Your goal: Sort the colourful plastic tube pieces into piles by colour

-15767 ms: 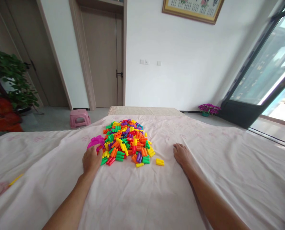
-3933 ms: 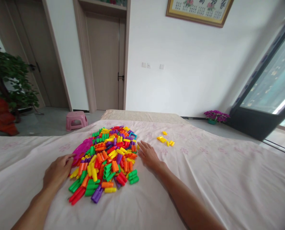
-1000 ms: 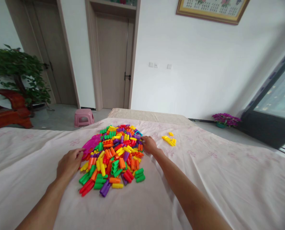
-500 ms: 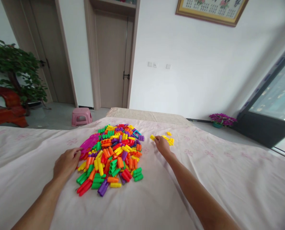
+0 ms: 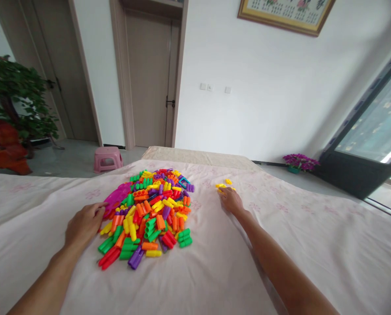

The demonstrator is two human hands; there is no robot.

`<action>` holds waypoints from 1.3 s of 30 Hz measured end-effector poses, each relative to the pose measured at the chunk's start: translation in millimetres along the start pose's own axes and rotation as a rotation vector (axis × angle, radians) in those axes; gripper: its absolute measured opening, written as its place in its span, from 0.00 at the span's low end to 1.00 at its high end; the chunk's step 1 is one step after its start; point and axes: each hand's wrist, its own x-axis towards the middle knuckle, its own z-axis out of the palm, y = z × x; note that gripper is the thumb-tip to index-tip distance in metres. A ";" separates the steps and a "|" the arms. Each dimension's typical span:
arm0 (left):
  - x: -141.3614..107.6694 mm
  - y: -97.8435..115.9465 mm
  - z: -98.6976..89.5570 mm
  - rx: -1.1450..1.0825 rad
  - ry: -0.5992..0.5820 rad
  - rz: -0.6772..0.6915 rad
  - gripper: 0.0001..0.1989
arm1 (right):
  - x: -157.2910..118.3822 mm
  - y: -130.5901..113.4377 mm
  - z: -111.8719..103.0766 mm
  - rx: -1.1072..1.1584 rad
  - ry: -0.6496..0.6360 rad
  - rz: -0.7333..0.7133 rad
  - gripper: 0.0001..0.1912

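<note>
A heap of toy plastic tube blocks [image 5: 149, 221] in red, orange, yellow, green and purple lies on the cloth. At its left side is a flat magenta plastic piece [image 5: 117, 196], its edge pinched between the thumb and fingers of my left hand [image 5: 85, 223]. To the right of the heap, my right hand [image 5: 231, 200] is low over a small group of yellow tube blocks [image 5: 228, 181]. Its closed fingertips are on a yellow block [image 5: 220, 186], partly covered by the hand.
A pale floral cloth [image 5: 300, 245] covers the broad surface under the blocks. Beyond it are a pink stool [image 5: 108, 159], a potted plant with purple flowers [image 5: 300, 162], a wooden chair [image 5: 5, 151] and a closed door [image 5: 147, 83].
My right hand has moved right, away from the heap, with the yellow block to the yellow group. My left hand stays at the magenta piece. The view has shifted slightly.
</note>
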 end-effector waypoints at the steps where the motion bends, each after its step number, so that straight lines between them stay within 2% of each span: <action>1: 0.1 -0.3 0.0 0.001 -0.001 -0.001 0.28 | 3.5 1.7 -0.9 -0.029 -0.011 0.019 0.22; 5: 0.8 -2.7 0.7 -0.003 -0.016 -0.001 0.28 | 10.5 7.1 -4.9 -0.040 -0.003 0.104 0.21; 7: 1.3 -3.9 1.4 -0.008 -0.017 0.000 0.27 | 6.5 0.8 -4.4 0.027 0.049 0.066 0.20; 10: 1.6 -4.2 2.4 -0.013 -0.009 0.006 0.27 | -7.3 -27.6 -1.8 0.233 0.067 -0.153 0.20; 14: 0.8 -2.1 1.3 -0.007 -0.005 0.003 0.27 | -25.7 -84.7 -1.5 0.424 0.000 -0.495 0.25; 16: 0.0 -0.7 -0.4 -0.008 -0.014 0.001 0.28 | -30.0 -108.3 -1.5 0.426 -0.049 -0.610 0.30; 18: -0.8 0.5 -2.3 -0.015 -0.026 0.003 0.28 | -31.2 -123.1 0.6 0.421 -0.094 -0.651 0.33; 20: -1.3 0.9 -3.4 -0.024 -0.026 0.006 0.28 | -31.6 -129.2 4.5 0.423 -0.122 -0.626 0.30; 23: -1.5 -0.2 -3.2 -0.027 -0.011 0.017 0.27 | -33.9 -126.7 8.2 0.426 -0.126 -0.539 0.20; 27: -0.5 -2.8 -1.3 -0.021 -0.003 0.014 0.26 | -40.1 -111.2 -2.7 0.365 -0.036 -0.350 0.08; 30: 0.5 -4.1 -0.4 -0.022 -0.007 0.019 0.26 | -46.9 -95.3 -16.5 0.287 0.017 -0.128 0.07; 32: 1.1 -4.7 0.0 -0.020 -0.002 0.027 0.26 | -53.6 -86.2 -21.1 0.267 -0.010 -0.056 0.06; 36: 2.0 -6.0 0.8 -0.033 -0.011 0.035 0.27 | -67.5 -80.7 -15.8 0.276 0.014 -0.046 0.15; 39: 2.1 -6.5 1.0 -0.036 -0.019 0.027 0.27 | -71.0 -85.8 -9.4 0.236 -0.005 -0.132 0.16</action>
